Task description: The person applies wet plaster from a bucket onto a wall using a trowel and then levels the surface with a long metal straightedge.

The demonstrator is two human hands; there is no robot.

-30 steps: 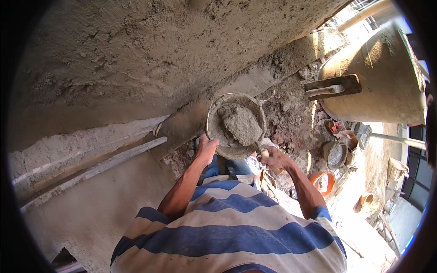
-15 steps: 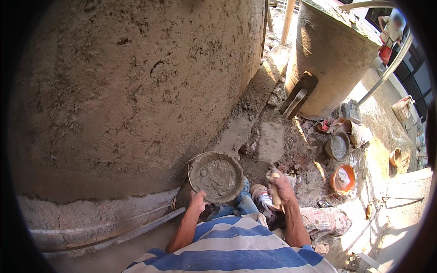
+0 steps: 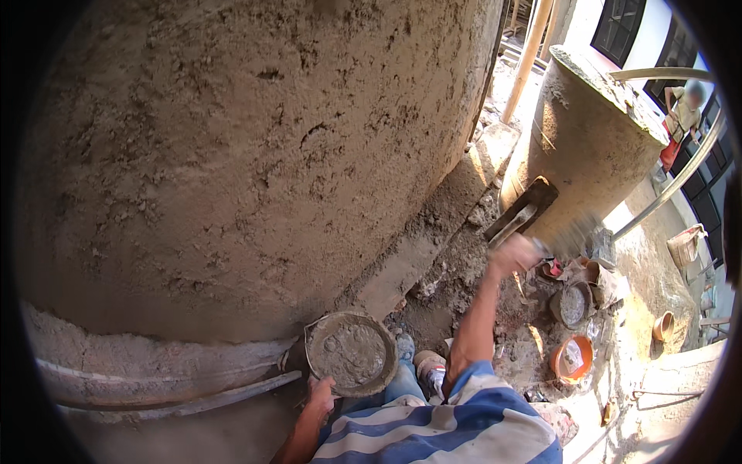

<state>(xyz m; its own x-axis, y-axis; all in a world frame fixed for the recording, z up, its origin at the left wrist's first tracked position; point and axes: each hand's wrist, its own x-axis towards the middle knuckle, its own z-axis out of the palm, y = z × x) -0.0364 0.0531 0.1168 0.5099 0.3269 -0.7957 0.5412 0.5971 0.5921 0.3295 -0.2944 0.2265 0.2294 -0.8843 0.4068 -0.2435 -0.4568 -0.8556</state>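
Note:
At the lower centre, my left hand [image 3: 321, 390] is closed on the rim of a round bucket [image 3: 346, 352] of wet grey mortar. My right hand [image 3: 515, 254] is raised at the right of centre, closed on a trowel whose blade [image 3: 576, 236] is smeared by motion. Just above this hand, a flat float [image 3: 545, 197] with a handle rests against a large cylindrical container [image 3: 587, 139]. A rough plastered wall [image 3: 232, 170] fills the upper left.
A wooden pole [image 3: 524, 62] stands behind. Pipes [image 3: 178, 406] run along the lower left. Rubble, a grey bucket [image 3: 572, 305] and an orange bucket [image 3: 572, 359] lie right. A person [image 3: 682, 124] stands far right near a slanted pole [image 3: 668, 185].
My right hand with the trowel has swung up and rightward from beside the bucket. My left hand and bucket have moved down in view, and the camera's view has shifted.

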